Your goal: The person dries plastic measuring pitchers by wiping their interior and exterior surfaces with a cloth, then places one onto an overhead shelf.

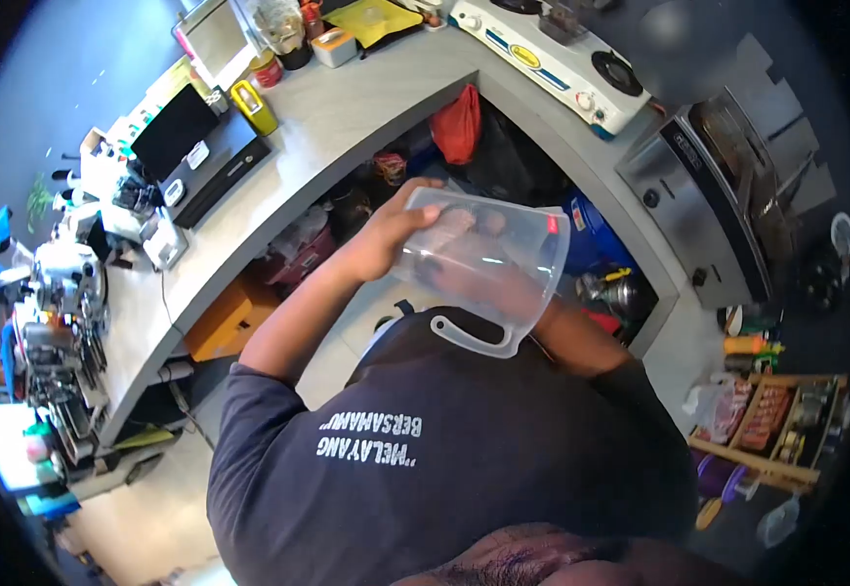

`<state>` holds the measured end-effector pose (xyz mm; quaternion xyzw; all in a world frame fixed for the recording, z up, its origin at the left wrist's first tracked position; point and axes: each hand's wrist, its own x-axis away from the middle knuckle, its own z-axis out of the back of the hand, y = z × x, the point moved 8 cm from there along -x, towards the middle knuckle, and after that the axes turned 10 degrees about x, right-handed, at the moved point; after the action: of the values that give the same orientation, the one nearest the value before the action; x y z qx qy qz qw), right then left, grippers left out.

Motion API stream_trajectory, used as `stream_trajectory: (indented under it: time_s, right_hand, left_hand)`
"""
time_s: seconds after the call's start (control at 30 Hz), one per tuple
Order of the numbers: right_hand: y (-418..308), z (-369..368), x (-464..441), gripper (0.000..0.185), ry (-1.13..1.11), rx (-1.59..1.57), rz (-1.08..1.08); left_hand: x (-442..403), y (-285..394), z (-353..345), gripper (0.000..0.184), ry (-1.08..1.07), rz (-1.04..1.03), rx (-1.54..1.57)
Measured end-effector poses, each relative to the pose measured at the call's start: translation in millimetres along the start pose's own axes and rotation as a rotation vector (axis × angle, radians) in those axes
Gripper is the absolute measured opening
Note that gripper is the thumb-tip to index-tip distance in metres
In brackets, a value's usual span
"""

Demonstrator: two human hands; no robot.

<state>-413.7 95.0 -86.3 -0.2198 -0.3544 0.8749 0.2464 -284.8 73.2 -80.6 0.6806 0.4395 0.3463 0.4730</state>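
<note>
A clear plastic jug [488, 259] is held tilted on its side in front of my chest. Its wide rim faces right and its handle [478, 339] points down toward my shirt. My left hand [395, 232] is closed around the base end, thumb on the near wall. My right hand [469, 278] shows only as a blur through the cloudy plastic. Whether it is inside the jug or behind it, I cannot tell. A pale patch shows near its fingers, too unclear to name.
A grey counter [298, 146] curves around me, with a gas stove [552, 68] at the back and a steel appliance [703, 205] on the right. Below stand a red bag [456, 125], a blue container [591, 234] and an orange box [232, 317]. A wooden rack [771, 420] stands lower right.
</note>
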Motion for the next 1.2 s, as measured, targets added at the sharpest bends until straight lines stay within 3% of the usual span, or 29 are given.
stream_trajectory:
  time_s: [0.03,0.1,0.17,0.2,0.23,0.27,0.33,0.4,0.43,0.53,0.67,0.8,0.93,1.03,1.13,1.2]
  right_hand:
    - [0.9,7.2,-0.3,0.044,0.003,0.165,0.094]
    - [7.3,22.2,-3.8,0.046,0.000,-0.111,0.100]
    - [15.2,23.6,-3.0,0.047,-0.039,-0.987,-0.151]
    - [16.0,33.0,-10.4,0.048,0.008,-0.505,-0.027]
    - [16.4,35.2,-18.5,0.048,0.036,-0.275,0.052]
    - [13.9,34.9,-25.6,0.047,0.032,-0.184,0.101]
    - [8.8,31.2,-35.6,0.046,-0.022,-0.150,0.148]
    - [-6.3,24.5,-34.8,0.045,-0.137,-0.197,0.160]
    - [-15.4,18.9,-35.8,0.045,-0.198,-0.235,0.173]
    - [-38.0,-22.4,-43.6,0.043,-0.332,-0.288,0.266]
    - [-58.7,-72.1,-56.0,0.041,-0.399,-0.271,0.402]
    - [-96.5,-80.7,-62.7,0.040,-0.438,-0.149,0.525]
    - [-125.3,-98.6,-90.0,0.039,-0.336,0.033,0.672]
    - [-145.1,-124.1,-119.1,0.038,-0.163,0.257,0.783]
    - [-168.2,-132.9,-152.4,0.037,-0.150,0.378,0.687]
    - [-180.8,-131.9,-179.8,0.036,-0.254,0.376,0.442]
  left_hand:
    - [6.3,20.2,-10.9,0.086,0.000,-0.139,-0.090]
    - [9.2,31.8,-13.7,0.108,-0.009,-0.344,-0.191]
    - [17.4,38.6,-14.0,0.111,0.047,-0.598,-0.256]
    - [22.9,40.9,-13.0,0.113,0.076,-0.722,-0.296]
    - [25.9,44.0,-10.9,0.123,0.147,-0.788,-0.358]
    - [33.1,43.5,-6.3,0.123,0.301,-0.815,-0.312]
    - [31.8,15.4,10.6,0.118,0.495,-0.562,0.065]
    - [30.4,-18.2,3.3,0.110,0.287,-0.379,0.642]
    - [43.1,-8.8,-4.7,0.105,0.272,-0.452,0.667]
    - [88.4,5.2,19.0,0.112,0.307,-0.620,0.582]
    - [160.0,21.8,72.9,0.107,0.611,-0.792,0.440]
    - [184.5,0.7,90.5,0.111,0.457,-0.838,0.604]
    - [196.8,-8.4,95.8,0.115,0.556,-0.858,0.710]
    - [221.2,14.7,116.5,0.114,0.608,-0.870,0.589]
    - [254.3,38.4,155.7,0.111,0.680,-0.867,0.431]
    - [276.2,49.0,182.6,0.110,0.709,-0.850,0.335]
